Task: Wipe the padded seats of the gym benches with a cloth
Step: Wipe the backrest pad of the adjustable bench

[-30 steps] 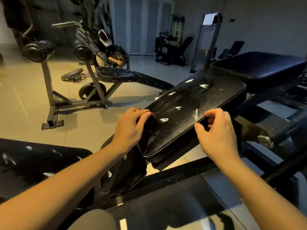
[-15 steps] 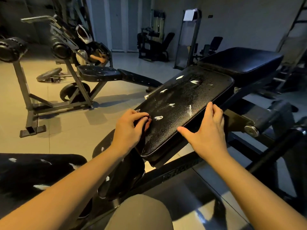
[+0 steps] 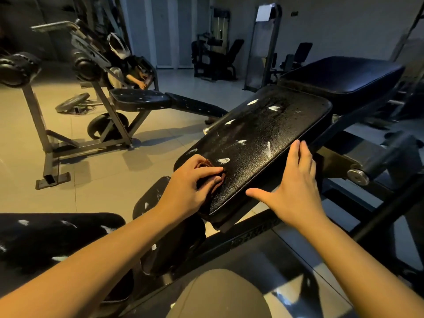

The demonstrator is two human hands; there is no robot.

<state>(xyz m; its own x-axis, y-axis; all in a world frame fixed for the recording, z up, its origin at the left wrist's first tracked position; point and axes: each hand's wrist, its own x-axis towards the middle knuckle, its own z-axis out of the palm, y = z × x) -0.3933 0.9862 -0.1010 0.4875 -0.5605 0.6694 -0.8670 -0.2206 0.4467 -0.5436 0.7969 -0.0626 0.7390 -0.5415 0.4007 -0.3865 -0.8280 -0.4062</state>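
Observation:
A black padded bench seat (image 3: pixel 270 134) slopes up in front of me, speckled with white smears and wet droplets. My left hand (image 3: pixel 192 182) holds a small dark reddish cloth (image 3: pixel 210 174) against the seat's near left corner, fingers curled over it. My right hand (image 3: pixel 291 191) lies flat on the seat's near right edge with straight fingers and the thumb spread out. Behind the seat, a second black pad (image 3: pixel 344 74) continues up to the right. A lower smeared pad (image 3: pixel 46 239) sits at the bottom left.
Another bench (image 3: pixel 142 99) on a metal frame stands on the tiled floor at the left, a weight plate (image 3: pixel 73 102) lying behind it. A person sits at that machine. More gym machines (image 3: pixel 213 58) line the back wall. My knee (image 3: pixel 220 294) shows at the bottom.
My right hand has opened from a curled grip on the seat's edge to a flat, straight-fingered rest. My left hand with the cloth has shifted slightly onto the seat surface. The camera has moved closer.

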